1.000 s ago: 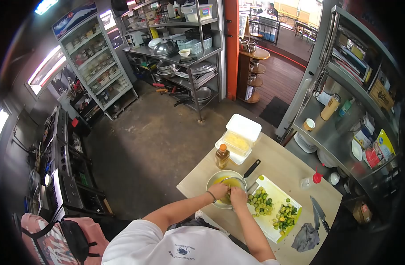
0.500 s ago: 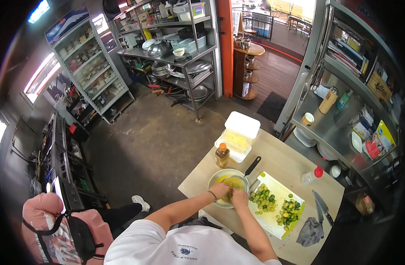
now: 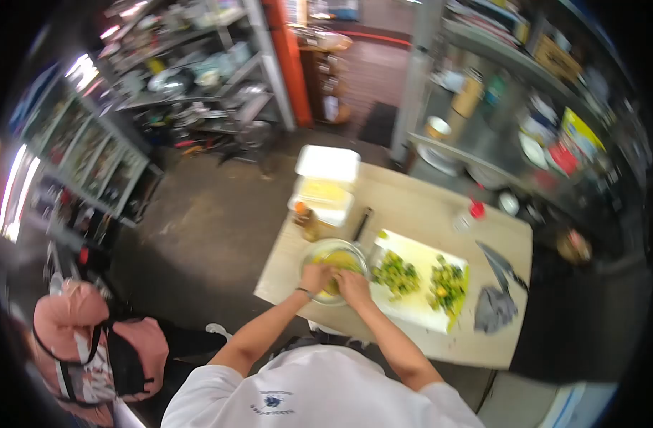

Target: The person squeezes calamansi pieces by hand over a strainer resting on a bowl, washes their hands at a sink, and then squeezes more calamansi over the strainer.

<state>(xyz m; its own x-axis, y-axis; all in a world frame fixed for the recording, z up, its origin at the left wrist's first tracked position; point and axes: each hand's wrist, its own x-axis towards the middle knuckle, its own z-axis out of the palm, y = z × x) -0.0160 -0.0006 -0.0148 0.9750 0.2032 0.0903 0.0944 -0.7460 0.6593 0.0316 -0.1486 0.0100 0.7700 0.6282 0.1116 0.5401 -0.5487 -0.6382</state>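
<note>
Over a pale round bowl (image 3: 304,262), my left hand (image 3: 316,277) and my right hand (image 3: 353,285) meet with fingers pinched together. What they hold is hidden by the fingers and blur. A strainer with a black handle (image 3: 363,223) rests across the bowl, and yellow liquid or pulp shows inside. Right of the bowl lies a white cutting board (image 3: 418,307) with a green edge. It carries two piles of small green citrus, a nearer-to-me left pile (image 3: 396,274) and a right pile (image 3: 448,285), some pieces showing cut yellow insides.
An orange-capped bottle (image 3: 306,220) and an open white foam box (image 3: 328,165) stand behind the bowl. A red-topped squeeze bottle (image 3: 466,218), a knife (image 3: 495,261) and a grey cloth (image 3: 495,311) are at the right. Someone in pink (image 3: 70,314) is at the left.
The camera view has swung, so the table and bowl now sit further left and higher in the picture, with more blur. Both hands remain together over the bowl.
</note>
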